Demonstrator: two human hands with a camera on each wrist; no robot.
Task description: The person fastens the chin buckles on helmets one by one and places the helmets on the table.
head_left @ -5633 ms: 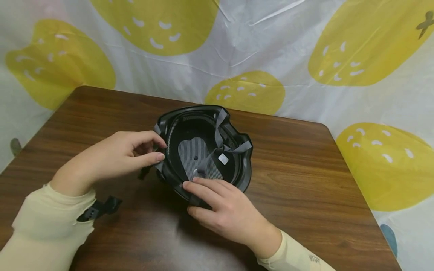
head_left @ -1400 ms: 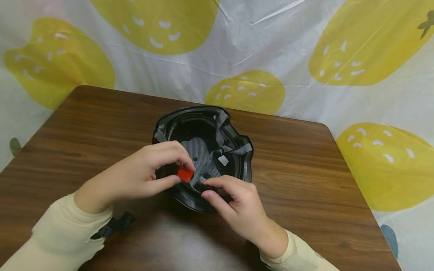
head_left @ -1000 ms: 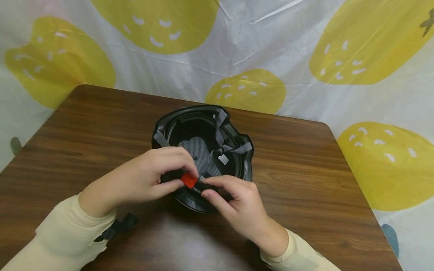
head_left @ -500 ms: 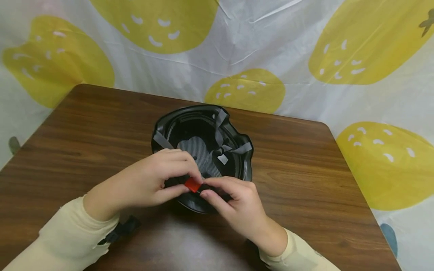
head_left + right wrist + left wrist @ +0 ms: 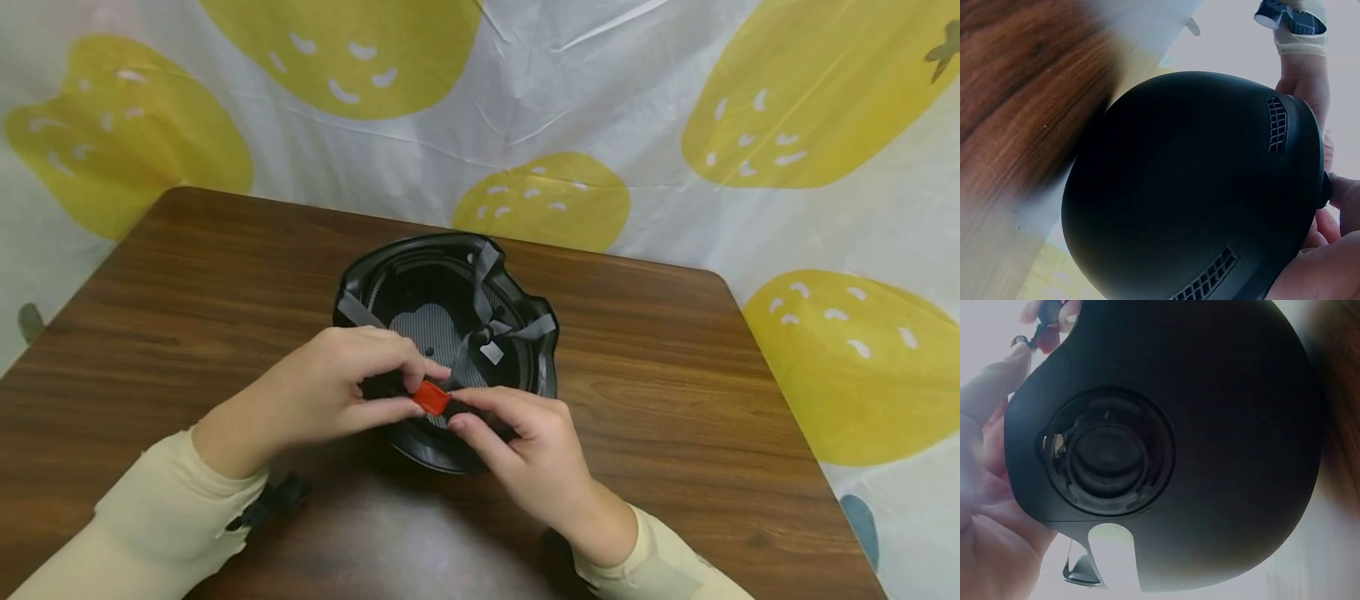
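A black helmet lies upside down on the table, its hollow facing up with grey straps inside. Over its near rim, my left hand pinches a red chin-strap buckle between thumb and fingers. My right hand meets the buckle's right end; its index fingertip and thumb pinch the dark strap end there, mostly hidden by the fingers. In the left wrist view the helmet's outer shell with a round vent fills most of the picture. The right wrist view shows the shell with two grilles.
The brown wooden table extends on all sides of the helmet. Behind it hangs a white curtain printed with yellow fruit shapes. A dark strapped device sits on my left wrist.
My left hand has come from the helmet's left rim with the red buckle, moving right until it meets my right hand. Most recently the buckle has risen slightly and my left index finger has straightened.
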